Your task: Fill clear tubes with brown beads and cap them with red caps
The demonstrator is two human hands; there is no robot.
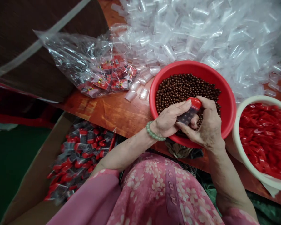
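Between my two hands is a small clear plastic container (186, 117) with a red cap (194, 103) on its upper end; dark round beads show through its wall. My left hand (170, 118) grips it from the left, thumb near the cap. From the right, my right hand (207, 125) closes round it, its thumb along the lower end and fingers by the cap. Both hands are over a red basin (228, 90) holding many shiny brown beads (184, 89). A green bead bracelet circles my left wrist.
Clear empty containers (201, 31) are heaped across the back of the wooden table (93, 109). A white bucket (236, 137) of red caps (264, 137) stands right. A plastic bag (84, 53) with red packets lies left. Below left, a cardboard box (35, 178) holds capped containers (81, 153).
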